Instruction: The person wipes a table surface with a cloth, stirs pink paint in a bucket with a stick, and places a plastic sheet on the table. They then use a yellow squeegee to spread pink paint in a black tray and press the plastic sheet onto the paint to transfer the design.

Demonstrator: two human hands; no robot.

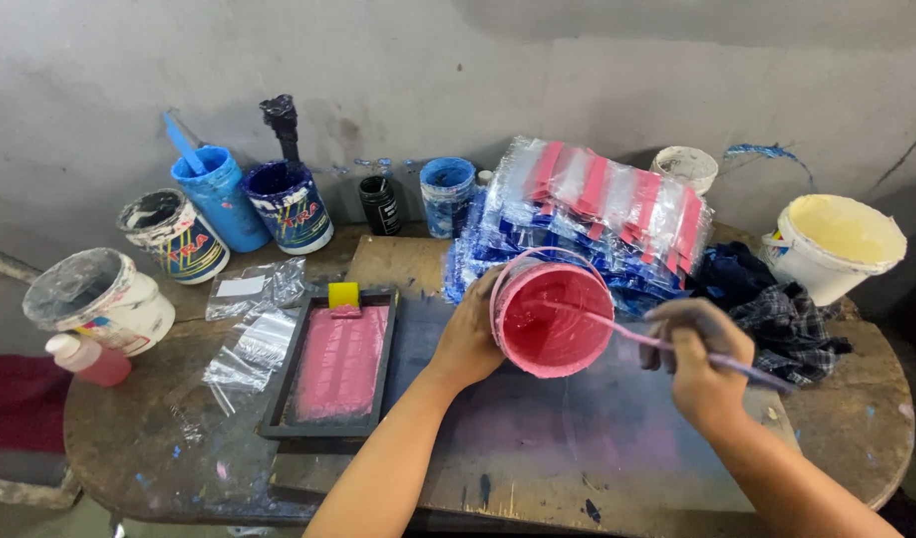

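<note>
Head view, looking down at a round wooden table against a grey wall. The left hand is curled around the side of a pink paint tub, fingers closed on its wall, holding it tilted so its open mouth faces the camera; pink paint coats the inside. The right hand is closed in a fist-like grip on a thin stirring stick, smeared pink, whose far end reaches into the tub's paint. The tub sits above a dark, paint-stained board in the middle of the table, just in front of a stack of clear plastic bags with red and blue print.

Left of the tub lies a black-framed printing screen covered in pink ink, with a yellow-handled squeegee at its top edge. Loose clear bags lie beside it. Along the wall stand several paint pots, blue and white. A white bucket of cream paint stands at the far right, near a dark checked cloth.
</note>
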